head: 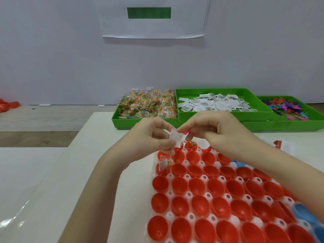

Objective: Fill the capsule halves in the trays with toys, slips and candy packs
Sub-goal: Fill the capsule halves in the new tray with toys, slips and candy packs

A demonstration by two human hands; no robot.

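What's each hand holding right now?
Left hand: pinching a white paper slip.
Right hand: pinching a small pink toy.

A pale grey wall (pixel 52 50) fills the back, with a white paper sheet (pixel 152 27) bearing a green bar taped to it. Below lies a light wood floor (pixel 43 118). A glossy white table (pixel 35 172) stands in front.

Left hand (pixel 154 135) fingers pinching; right hand (pixel 217 127) fingers curled, pinching.
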